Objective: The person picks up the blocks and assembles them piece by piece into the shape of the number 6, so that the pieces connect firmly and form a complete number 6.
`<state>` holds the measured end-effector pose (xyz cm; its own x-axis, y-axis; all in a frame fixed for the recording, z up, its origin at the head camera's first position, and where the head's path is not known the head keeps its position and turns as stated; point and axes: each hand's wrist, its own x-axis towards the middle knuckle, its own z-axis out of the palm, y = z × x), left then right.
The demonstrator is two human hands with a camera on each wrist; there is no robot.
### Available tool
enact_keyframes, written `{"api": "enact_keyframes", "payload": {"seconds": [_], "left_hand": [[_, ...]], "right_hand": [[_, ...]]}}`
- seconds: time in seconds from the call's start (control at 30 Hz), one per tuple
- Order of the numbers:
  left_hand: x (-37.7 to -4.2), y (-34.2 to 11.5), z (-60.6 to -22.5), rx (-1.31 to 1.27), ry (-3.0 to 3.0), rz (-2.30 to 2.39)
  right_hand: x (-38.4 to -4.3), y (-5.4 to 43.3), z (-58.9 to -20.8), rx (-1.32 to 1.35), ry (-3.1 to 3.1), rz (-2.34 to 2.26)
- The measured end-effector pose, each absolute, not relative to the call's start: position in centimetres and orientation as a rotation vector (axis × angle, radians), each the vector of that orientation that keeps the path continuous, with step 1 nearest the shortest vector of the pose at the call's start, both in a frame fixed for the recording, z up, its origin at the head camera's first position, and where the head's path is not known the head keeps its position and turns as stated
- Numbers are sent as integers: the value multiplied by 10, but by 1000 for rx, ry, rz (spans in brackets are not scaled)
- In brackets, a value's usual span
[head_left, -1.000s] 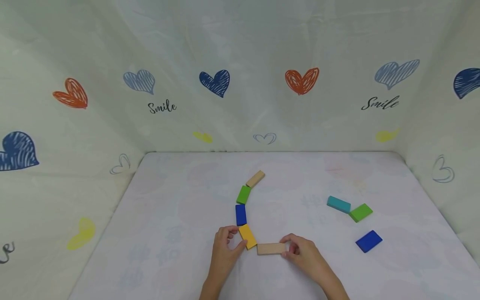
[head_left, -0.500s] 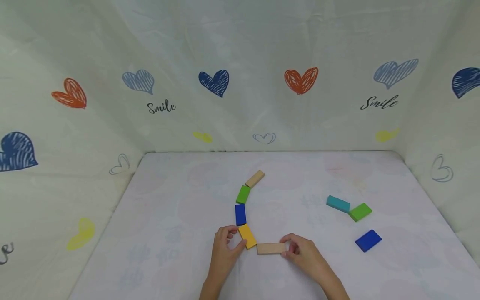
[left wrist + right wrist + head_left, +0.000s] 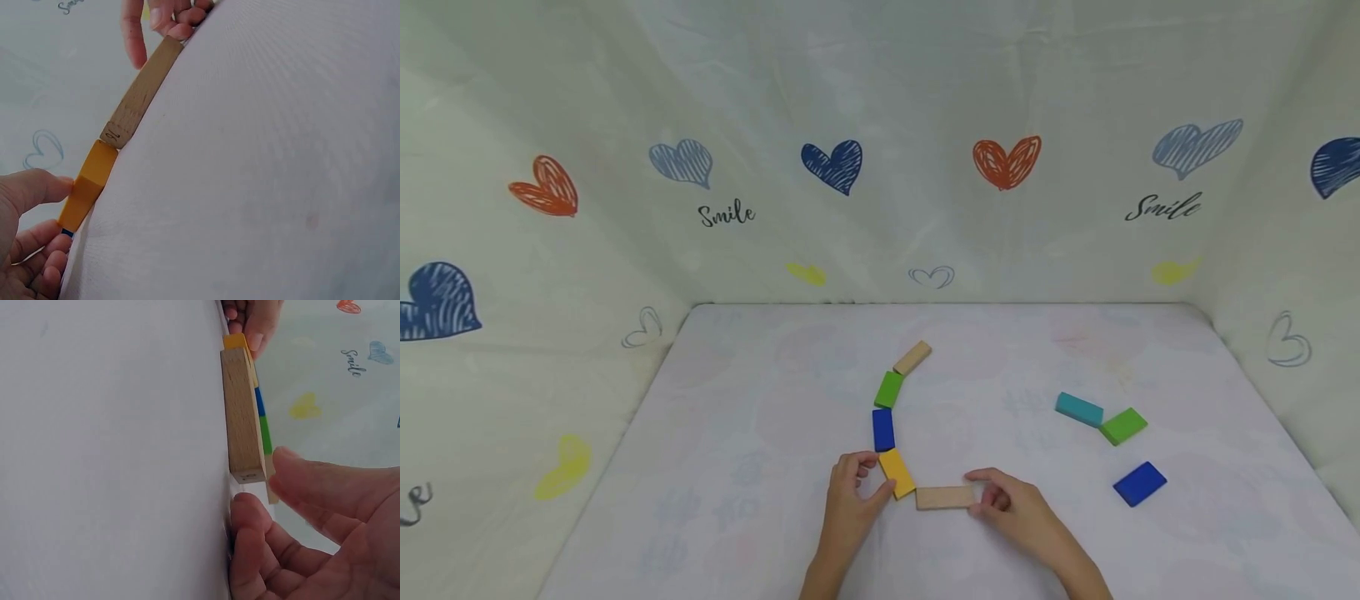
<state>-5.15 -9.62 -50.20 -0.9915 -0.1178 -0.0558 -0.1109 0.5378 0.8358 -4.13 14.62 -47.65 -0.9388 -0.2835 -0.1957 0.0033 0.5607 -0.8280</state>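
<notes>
Pale bench [image 3: 737, 458], a curve [image 3: 883, 421] of five blocks laid end to end, bare hands at its near end.
From where I stand: right hand [image 3: 1015, 508] released, thumb and forefinger parted by the free end of the long natural-wood block [image 3: 943, 497], maybe to avoid nudging it; can't tell if the thumb tip brushes. Left hand [image 3: 852, 496] pinches the yellow block [image 3: 897, 473], thumb at near end, fingers at far end, seemingly steadying the corner joint with the natural-wood one. Forearms slant inward from the near side; right hand's other fingers curl under. Teal block [image 3: 1079, 409] sits well apart rightward, presumably spare.
</notes>
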Motion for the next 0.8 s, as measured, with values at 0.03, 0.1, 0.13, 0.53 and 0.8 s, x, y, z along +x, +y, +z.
{"api": "enact_keyframes", "payload": {"seconds": [0.03, 0.1, 0.13, 0.53, 0.8], "left_hand": [[-51, -96, -502, 204, -2750, -1492], [-51, -96, -501, 204, -2752, -1494], [-51, -96, -501, 203, -2750, -1494], [-51, -96, -503, 209, -2767, -1485], [-51, -96, -504, 202, -2756, -1467]], "right_hand": [[-41, 149, -476, -241, 2493, -1340], [-40, 153, -476, -250, 2498, -1380], [-39, 155, -475, -244, 2508, -1387], [-33, 185, -456, 75, 2733, -1353], [-31, 223, -449, 217, 2831, -1269]]}}
